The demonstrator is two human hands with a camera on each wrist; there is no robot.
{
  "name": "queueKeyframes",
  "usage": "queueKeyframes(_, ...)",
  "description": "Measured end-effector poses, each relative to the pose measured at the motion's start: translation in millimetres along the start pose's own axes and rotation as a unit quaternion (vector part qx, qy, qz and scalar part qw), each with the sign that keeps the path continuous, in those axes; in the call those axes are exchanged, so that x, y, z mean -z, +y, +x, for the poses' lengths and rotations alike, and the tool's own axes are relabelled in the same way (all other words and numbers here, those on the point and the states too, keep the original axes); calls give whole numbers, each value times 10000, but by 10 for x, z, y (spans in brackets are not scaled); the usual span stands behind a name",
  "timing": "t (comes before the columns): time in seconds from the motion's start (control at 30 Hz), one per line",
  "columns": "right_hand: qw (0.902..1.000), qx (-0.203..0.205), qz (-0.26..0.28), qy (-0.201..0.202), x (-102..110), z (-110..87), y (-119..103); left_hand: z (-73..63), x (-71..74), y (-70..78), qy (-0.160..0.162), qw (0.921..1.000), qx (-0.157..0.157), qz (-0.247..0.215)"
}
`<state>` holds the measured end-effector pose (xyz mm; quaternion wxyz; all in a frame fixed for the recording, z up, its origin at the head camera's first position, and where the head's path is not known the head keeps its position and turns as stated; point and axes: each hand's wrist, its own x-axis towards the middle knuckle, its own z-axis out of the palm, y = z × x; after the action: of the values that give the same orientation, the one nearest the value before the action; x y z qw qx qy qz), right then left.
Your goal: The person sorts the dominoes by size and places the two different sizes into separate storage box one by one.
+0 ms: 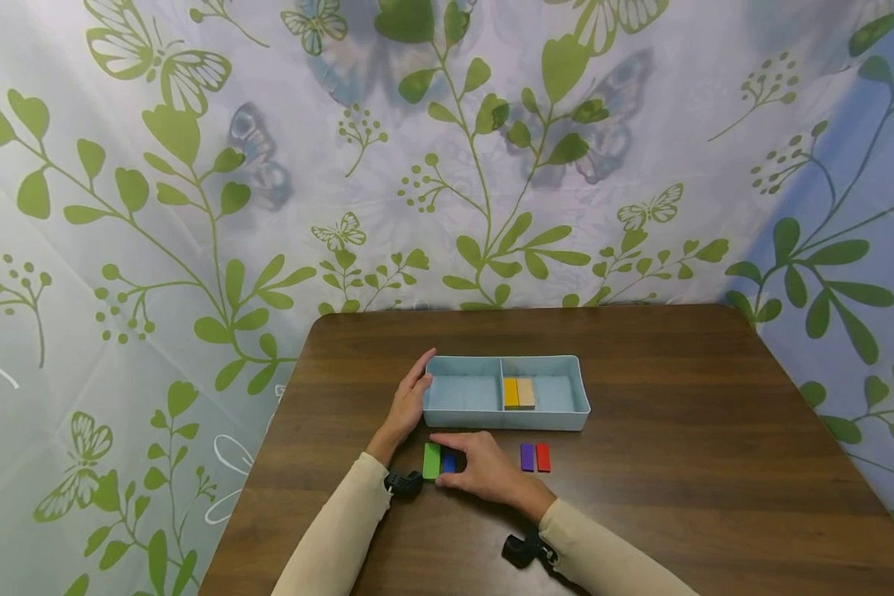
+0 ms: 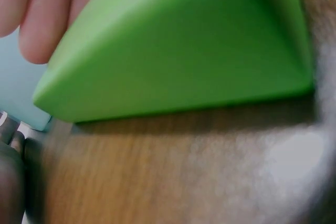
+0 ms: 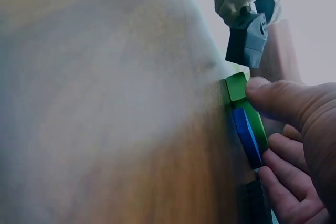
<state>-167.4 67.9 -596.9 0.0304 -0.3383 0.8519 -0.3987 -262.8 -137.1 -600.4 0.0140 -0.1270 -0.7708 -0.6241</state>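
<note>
My right hand (image 1: 487, 472) reaches over the table and pinches a green block (image 1: 431, 462) lengthwise, thumb at its near end and fingers at the far end. Right beside the green block lies a smaller blue block (image 1: 449, 463), partly under the hand; the right wrist view shows the blue block (image 3: 247, 136) against the green one. My left hand (image 1: 405, 407) rests with extended fingers along the left end of a light blue divided tray (image 1: 507, 420). Large in the left wrist view, the green block (image 2: 184, 61) covers part of the left fingers (image 2: 44, 30).
Inside the tray's right compartment, a yellow block (image 1: 511, 393) and a beige block (image 1: 526, 393) stand against the divider. In front of the tray lie a purple block (image 1: 527, 457) and a red block (image 1: 543, 457). A patterned curtain (image 1: 492, 207) hangs behind the wooden table (image 1: 678, 430).
</note>
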Motion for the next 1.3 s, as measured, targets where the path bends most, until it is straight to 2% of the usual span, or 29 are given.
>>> queueKeyframes(0.37, 9999, -98, -22, 1, -20, 0, -54, -17, -2, 20, -64, 9999, 82, 23)
queueKeyframes(0.73, 9998, 114, 166, 31, 50, -3, -3, -29, 6, 29, -178, 9997, 89, -109)
queueKeyframes(0.83, 9996, 136, 261, 38, 99, -4, -10, -24, 2, 29, -188, 9995, 86, -239)
queueKeyframes(1.0, 9993, 92, 368, 22, 213, -16, -53, -22, 1, 33, -180, 9996, 114, -175)
queueKeyframes(1.3, 9991, 347, 136, 222, 477, -67, -85, -19, 15, 10, -235, 9997, 54, -92)
